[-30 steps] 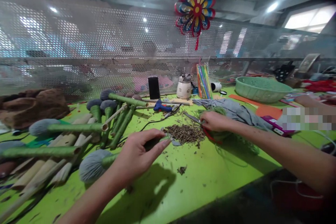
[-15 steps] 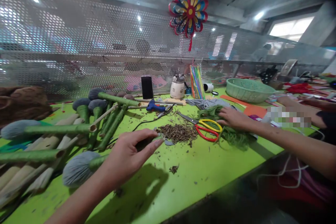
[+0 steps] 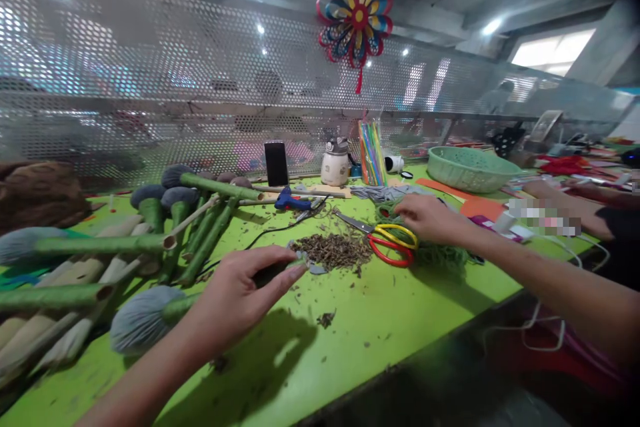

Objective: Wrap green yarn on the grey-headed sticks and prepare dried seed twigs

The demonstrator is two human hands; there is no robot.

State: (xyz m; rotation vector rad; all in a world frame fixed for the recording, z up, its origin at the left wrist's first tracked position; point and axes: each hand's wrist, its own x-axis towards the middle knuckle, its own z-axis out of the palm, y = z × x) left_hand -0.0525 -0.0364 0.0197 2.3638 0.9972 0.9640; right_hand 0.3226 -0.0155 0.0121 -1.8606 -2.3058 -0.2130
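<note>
My left hand (image 3: 245,287) is closed around the handle of a mallet-like stick with a round, grey, cloth-covered head (image 3: 145,320). The handle is wound in green; its tip shows at my thumb and forefinger, while my palm hides the middle. My right hand (image 3: 427,217) has its fingers drawn together on a loose heap of green yarn (image 3: 443,257). Just left of that hand lie scissors (image 3: 393,245) with one yellow and one red handle loop. Between my hands is a pile of brown dried plant bits (image 3: 333,250).
Several similar green-wrapped sticks (image 3: 105,243) and bare wooden sticks are stacked at left. Behind stand a blue glue gun (image 3: 293,200), a phone (image 3: 276,163), a bottle (image 3: 335,163) and a green basket (image 3: 470,170). Another person's arm (image 3: 575,203) rests at right.
My right hand has shifted slightly left over the green yarn, nearer the scissors' loops. My left hand keeps its hold on the mallet-like stick. The whole view has moved a little.
</note>
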